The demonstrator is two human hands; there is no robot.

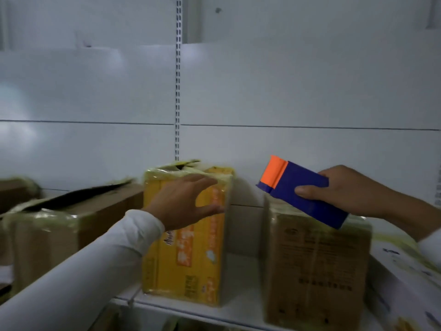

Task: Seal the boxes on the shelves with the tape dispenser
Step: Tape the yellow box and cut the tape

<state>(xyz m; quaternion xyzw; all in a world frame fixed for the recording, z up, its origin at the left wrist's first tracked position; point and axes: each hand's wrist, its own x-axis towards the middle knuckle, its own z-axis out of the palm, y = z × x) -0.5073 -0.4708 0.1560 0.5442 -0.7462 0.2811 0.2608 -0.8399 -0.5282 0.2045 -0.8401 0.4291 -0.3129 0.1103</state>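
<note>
A single head-worn, wide-angle view looks forward and slightly down at a white shelf [238, 309] from close range — both forearms reach in from the lower corners. It faces the shelving's back panel [298, 91] squarely, its slotted upright [177, 91] near centre — straight lines bow toward the edges.

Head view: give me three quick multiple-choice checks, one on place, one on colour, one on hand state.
1. The yellow box stands where?
A. on the shelf, left of the brown box
B. on the floor
C. on top of the brown box

2. The tape dispenser is:
A. red and white
B. blue with an orange end
C. all black

3. The left hand is:
A. gripping the dispenser
B. a closed fist
C. open, fingers spread at the yellow box

Key: 1 A, both stand on one shelf; 2 B, colours plain; 3 C, the right hand grips the dispenser.
</note>
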